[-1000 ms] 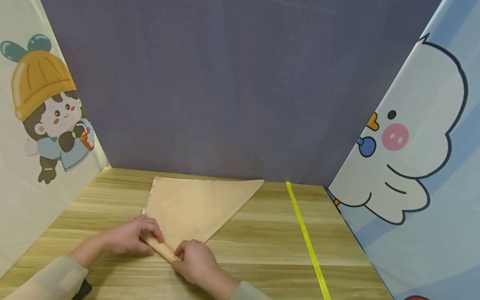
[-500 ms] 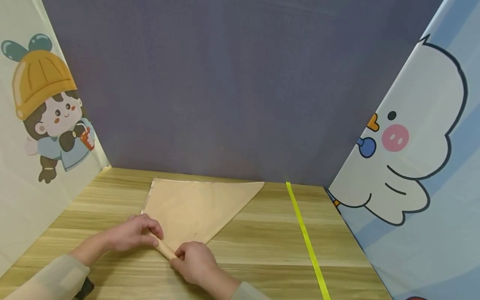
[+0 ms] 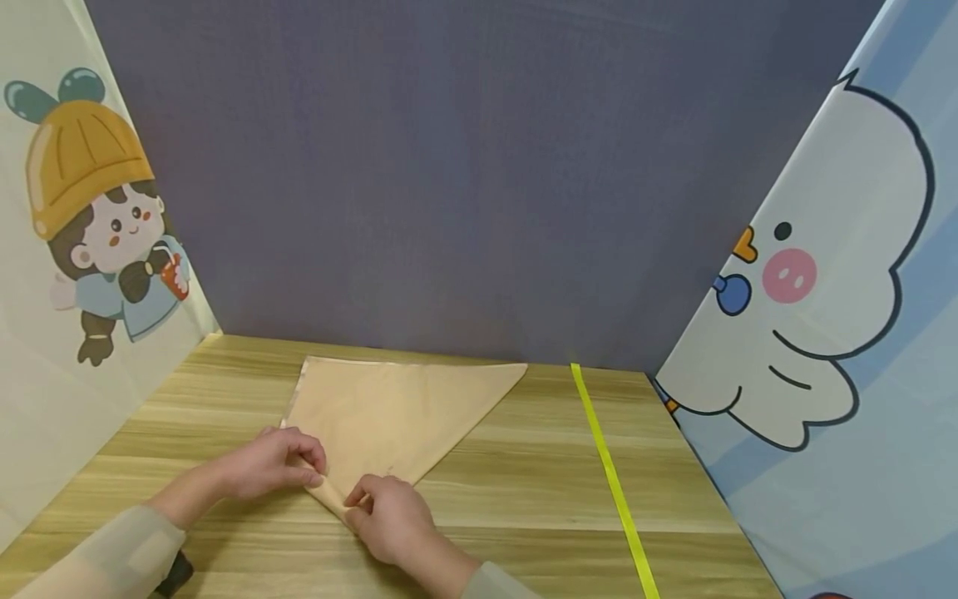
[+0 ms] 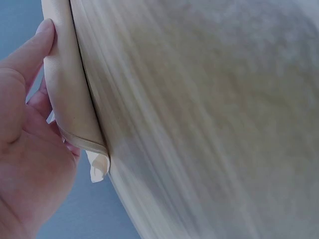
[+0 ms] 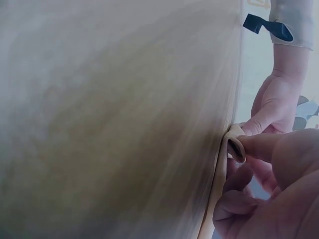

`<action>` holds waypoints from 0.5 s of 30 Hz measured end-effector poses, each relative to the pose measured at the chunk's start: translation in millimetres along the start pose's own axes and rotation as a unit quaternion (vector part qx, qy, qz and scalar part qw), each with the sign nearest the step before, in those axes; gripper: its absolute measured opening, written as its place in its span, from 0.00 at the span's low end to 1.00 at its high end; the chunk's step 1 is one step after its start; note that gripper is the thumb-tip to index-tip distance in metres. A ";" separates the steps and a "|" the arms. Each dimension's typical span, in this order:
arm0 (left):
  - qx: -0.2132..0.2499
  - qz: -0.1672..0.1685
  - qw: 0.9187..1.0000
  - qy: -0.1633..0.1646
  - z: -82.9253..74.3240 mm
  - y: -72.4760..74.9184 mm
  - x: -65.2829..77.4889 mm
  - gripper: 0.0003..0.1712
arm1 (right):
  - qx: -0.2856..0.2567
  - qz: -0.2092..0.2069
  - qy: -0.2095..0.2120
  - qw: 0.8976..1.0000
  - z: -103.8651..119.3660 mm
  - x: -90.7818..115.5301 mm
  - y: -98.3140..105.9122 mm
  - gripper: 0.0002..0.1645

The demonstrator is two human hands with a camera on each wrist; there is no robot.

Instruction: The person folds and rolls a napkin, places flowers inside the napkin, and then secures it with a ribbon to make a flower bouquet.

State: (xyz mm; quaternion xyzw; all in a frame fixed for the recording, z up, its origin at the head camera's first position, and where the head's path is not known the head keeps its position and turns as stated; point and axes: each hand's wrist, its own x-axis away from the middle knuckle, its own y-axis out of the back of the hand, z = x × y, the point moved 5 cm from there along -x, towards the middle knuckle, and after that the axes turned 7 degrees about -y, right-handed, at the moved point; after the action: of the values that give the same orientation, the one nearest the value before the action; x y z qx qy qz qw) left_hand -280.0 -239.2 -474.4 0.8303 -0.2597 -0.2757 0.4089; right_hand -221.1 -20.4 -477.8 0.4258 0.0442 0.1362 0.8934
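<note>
A beige cloth (image 3: 389, 408) lies on the wooden table, coming to a point at the far right, with its near-left edge rolled or folded over. My left hand (image 3: 269, 466) holds the left part of that rolled edge. In the left wrist view the thumb lies on the roll (image 4: 70, 74) and the fingers reach behind it. My right hand (image 3: 392, 516) grips the near end of the roll, its thumb and index finger curled there. In the right wrist view the thumb touches the roll's open end (image 5: 237, 142), while the other fingers bend below it.
A yellow strip (image 3: 609, 466) runs down the right side of the wooden table (image 3: 524, 499). Dark grey cloth (image 3: 464, 183) hangs behind. Printed panels with cartoon figures flank both sides. A dark strap end (image 3: 178, 574) hangs by the left sleeve.
My left hand has shifted slightly right along the rolled edge. The right index finger has lifted a little, and the roll near it looks flatter. The rest of the cloth has barely moved.
</note>
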 end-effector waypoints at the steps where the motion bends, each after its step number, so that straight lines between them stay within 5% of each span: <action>1: -0.003 0.000 1.000 -0.001 0.1 -0.3 0.0 0.05 | -0.001 -0.002 0.000 1.000 -0.5 -0.5 0.1 0.03; 15: -0.009 -0.030 0.999 -0.030 -7.2 -2.3 -3.1 0.08 | 0.001 0.002 0.014 1.000 -1.1 -2.5 2.5 0.08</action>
State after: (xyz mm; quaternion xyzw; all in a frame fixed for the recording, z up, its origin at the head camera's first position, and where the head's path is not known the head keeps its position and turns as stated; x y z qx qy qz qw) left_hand -277.0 -232.1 -471.8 0.8254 -0.2439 -0.3151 0.3999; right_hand -224.3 -18.8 -476.7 0.4252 0.0563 0.1443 0.8918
